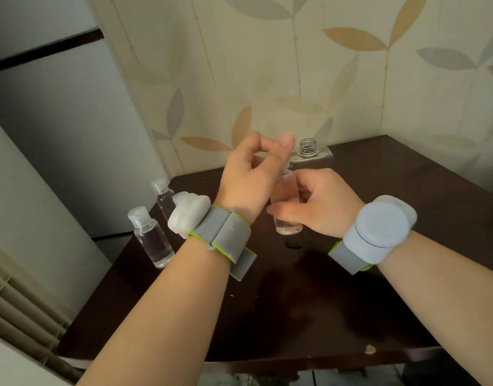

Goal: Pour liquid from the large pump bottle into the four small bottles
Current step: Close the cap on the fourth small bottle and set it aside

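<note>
Capping appears under way as the right hand (315,203) grips a small bottle (287,215) on the tabletop (393,288) just before the open large bottle (313,156), left hand (251,174) fingers pinched at its top, two capped bottles (152,238) waiting left of it.

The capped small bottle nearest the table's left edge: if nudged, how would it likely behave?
The small bottle is tall and narrow on a small base, so a high push would probably tip it. It looks nearly full of clear liquid, so likely weighty for its size. It stands close to the table edge, so it might fall off.
</note>
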Demonstrator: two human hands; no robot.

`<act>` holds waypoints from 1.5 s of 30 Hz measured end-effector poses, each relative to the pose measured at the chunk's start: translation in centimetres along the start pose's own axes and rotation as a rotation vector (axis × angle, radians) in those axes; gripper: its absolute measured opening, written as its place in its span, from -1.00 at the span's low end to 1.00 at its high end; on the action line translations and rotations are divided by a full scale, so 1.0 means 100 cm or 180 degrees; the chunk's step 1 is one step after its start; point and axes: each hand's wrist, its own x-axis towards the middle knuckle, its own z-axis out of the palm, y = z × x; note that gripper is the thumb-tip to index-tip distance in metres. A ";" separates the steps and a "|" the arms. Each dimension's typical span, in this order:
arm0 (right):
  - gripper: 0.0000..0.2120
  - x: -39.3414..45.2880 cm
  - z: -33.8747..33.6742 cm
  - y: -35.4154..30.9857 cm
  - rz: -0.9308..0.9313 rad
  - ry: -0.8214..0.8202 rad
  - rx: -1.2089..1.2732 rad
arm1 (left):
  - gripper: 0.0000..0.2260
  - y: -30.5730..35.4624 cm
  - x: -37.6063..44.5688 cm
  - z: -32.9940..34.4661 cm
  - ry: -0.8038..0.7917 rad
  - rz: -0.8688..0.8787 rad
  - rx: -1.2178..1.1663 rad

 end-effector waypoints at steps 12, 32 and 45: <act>-0.55 0.001 0.000 -0.001 -0.0171 0.0164 0.0206 | -0.77 0.007 0.002 0.009 0.0244 -0.0028 -0.0319; -0.78 0.000 -0.003 -0.002 -0.0124 -0.0015 0.0450 | -0.79 0.015 0.001 0.003 -0.0136 -0.0214 -0.0444; -0.75 -0.002 -0.003 -0.002 -0.0202 0.0045 -0.0361 | -0.64 0.009 -0.006 0.012 0.0684 0.0323 0.1257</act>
